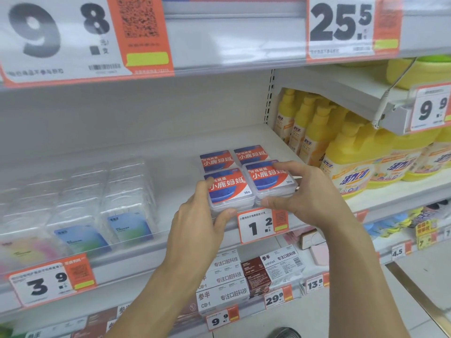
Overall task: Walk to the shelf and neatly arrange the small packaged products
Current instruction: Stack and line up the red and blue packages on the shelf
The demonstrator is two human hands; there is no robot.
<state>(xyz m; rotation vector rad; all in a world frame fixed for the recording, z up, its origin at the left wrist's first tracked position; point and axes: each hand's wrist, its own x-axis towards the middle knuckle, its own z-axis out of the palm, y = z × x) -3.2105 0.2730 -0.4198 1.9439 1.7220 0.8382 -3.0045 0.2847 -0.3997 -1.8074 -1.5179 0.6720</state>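
The walk is judged complete: the shelf is within reach and both hands are at its front edge. Four small boxes with red-and-blue labels are grouped there in a two-by-two block, just above the price tag. The front left box is pinched by the left hand, thumb under its front edge and fingers curled at its left side. The front right box is gripped by the right hand, thumb at the front and fingers over the far corner. The front pair is seated side by side, touching, with labels facing up and nearly square to the back pair. The arranging is judged nearly done for this group; a final squaring and release are left. The clear packs to the left are not being handled.
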